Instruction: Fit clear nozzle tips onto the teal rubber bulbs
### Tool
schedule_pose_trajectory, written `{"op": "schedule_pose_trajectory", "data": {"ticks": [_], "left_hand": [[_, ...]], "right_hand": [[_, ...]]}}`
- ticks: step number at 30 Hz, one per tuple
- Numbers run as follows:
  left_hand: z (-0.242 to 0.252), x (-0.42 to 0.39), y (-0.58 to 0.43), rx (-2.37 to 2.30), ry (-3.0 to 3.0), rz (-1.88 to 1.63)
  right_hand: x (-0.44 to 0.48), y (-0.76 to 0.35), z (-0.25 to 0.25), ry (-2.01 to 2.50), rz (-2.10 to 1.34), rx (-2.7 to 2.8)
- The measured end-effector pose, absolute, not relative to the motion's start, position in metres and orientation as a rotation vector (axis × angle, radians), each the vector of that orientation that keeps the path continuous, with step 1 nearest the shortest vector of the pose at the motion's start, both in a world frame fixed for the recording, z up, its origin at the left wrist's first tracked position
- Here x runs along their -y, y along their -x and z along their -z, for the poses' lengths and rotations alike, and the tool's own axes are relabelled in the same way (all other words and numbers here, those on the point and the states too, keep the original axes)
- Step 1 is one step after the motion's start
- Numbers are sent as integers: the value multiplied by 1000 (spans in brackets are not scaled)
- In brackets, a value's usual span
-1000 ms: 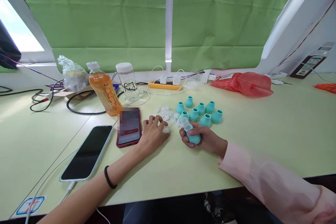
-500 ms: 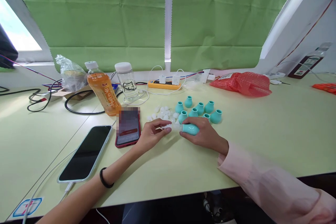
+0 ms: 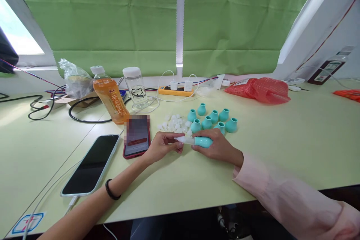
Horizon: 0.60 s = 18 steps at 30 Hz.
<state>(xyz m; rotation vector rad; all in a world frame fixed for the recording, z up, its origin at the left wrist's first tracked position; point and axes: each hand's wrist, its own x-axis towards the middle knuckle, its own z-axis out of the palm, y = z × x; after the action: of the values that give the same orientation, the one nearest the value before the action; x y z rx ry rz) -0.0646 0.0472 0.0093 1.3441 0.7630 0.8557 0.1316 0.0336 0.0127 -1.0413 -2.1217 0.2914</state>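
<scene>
Head view: the right hand (image 3: 221, 146) is gripping a glossy, rounded turquoise bulb (image 3: 203, 142); the left hand (image 3: 161, 145) is pinching a whitish, tapered tip (image 3: 180, 140).

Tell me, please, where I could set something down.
The widest bare patch of table lies right of the teal bulbs, between the red bag and the pink sleeve. A smaller patch lies between the left forearm and that sleeve. Crowded: the left, with phones and a bottle; the middle, with left hand, right hand, white pieces and bulbs.

Teal bulb (image 3: 203, 142) now sideways, left hand (image 3: 162, 146) closer
</scene>
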Motion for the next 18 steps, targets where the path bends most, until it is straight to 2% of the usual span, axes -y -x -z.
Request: {"op": "schedule_pose_trajectory", "data": {"ticks": [13, 18], "left_hand": [[-12, -42, 64, -793, -1333, -840], [-17, -40, 64, -753, -1292, -834]], "right_hand": [[-30, -124, -6, 1106, -499, 1950], [-29, -121, -10, 1122, -836, 1839]]}}
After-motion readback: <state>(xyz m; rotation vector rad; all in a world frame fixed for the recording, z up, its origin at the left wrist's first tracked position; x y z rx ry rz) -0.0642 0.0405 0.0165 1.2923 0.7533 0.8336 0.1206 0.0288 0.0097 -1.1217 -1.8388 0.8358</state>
